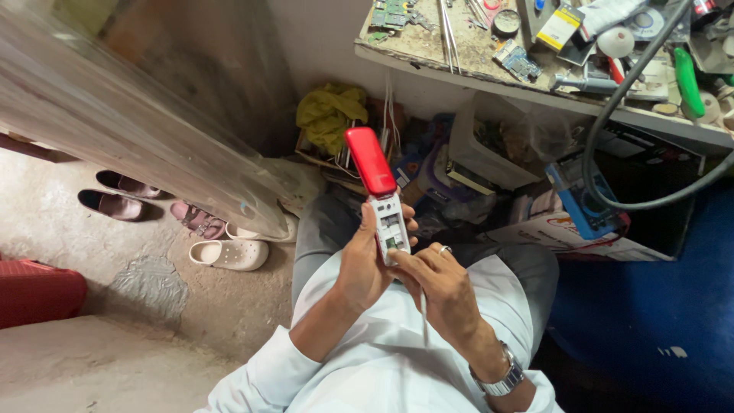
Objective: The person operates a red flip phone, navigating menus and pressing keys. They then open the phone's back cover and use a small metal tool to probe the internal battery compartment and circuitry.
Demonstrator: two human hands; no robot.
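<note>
Red flip phone (380, 195) held over the lap, hinged open, red lid tilted up and away; lower half shows a pale opened back, inner parts too small to make out. Left hand (363, 264): fingers closed round the phone's lower half from the left, fingertips showing at its right edge. Right hand (443, 287): fingers curled, tips pressed to the phone's lower end; whether they pinch a small tool cannot be told, though a thin pale sliver shows below the hand. Ring and wristwatch on that side. Beyond the phone, under the surface (489, 73): yellow cloth (330, 113), a translucent tub (497, 141) with blurred contents, a blue box (577, 200) to the right, and a white carton (566, 233) with red and blue print, partly hidden by a grey cable (612, 115). On the surface, cut off by the frame: green circuit boards (394, 14), a yellow-and-black packet (560, 27). Left of the phone, sandals (229, 254) on the floor, partly hidden behind a blurred clear sheet (138, 122).
</note>
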